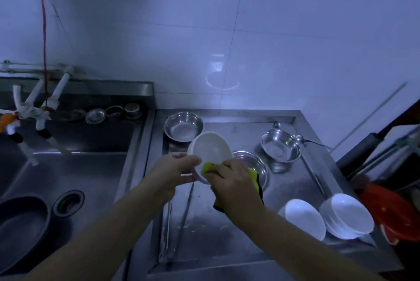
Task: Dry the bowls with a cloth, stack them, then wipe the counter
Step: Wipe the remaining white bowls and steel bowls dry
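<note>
Both forearms reach over the table (204, 230): left hand (179, 167) grips the white bowl (212, 149) by its rim, tilted; right hand (231, 176) presses the yellow-green cloth (210, 167) against its near rim. Glazed, probably wet and slippery, breakable.

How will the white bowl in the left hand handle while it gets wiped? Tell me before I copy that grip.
The white bowl looks rigid and glazed, so probably slippery if wet. The left hand holds it tilted by the rim only, so it could twist as the right hand presses the yellow cloth on its edge. It looks like ceramic, so likely breakable over the steel counter.
</note>
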`<state>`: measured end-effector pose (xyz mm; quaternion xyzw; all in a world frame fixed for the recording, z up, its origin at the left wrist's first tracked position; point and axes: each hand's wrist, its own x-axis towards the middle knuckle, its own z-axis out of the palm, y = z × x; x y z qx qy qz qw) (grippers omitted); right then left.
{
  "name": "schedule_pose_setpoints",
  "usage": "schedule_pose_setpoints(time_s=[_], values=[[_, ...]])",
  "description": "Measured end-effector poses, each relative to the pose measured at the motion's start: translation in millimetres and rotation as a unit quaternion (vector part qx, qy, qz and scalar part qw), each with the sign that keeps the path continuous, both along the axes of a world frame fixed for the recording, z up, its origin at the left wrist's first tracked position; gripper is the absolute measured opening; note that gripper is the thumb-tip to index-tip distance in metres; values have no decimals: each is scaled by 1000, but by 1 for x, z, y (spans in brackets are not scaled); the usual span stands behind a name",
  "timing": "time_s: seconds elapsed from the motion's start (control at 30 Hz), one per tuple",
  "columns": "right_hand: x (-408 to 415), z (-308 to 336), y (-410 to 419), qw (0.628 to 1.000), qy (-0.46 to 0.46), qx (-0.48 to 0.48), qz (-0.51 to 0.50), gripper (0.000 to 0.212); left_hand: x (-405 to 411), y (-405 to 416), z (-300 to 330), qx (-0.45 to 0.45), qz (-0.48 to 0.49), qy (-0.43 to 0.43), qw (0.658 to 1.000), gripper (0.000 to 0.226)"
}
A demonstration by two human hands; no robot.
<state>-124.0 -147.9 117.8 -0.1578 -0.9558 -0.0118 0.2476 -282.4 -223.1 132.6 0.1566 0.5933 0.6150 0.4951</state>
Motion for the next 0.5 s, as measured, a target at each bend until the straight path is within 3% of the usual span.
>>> schedule_pose_setpoints(time_s=[0.1, 0.23, 0.5], values=[[12, -9, -7, 995, 25, -92, -34, 50, 20, 12, -17, 8, -34, -13, 999, 7], [51, -9, 0, 969, 131, -193, -81, 39, 44, 33, -39, -11, -62, -46, 997, 13], [181, 9, 57, 905, 238, -229, -268, 44, 129, 81, -62, -108, -105, -19, 988, 8]])
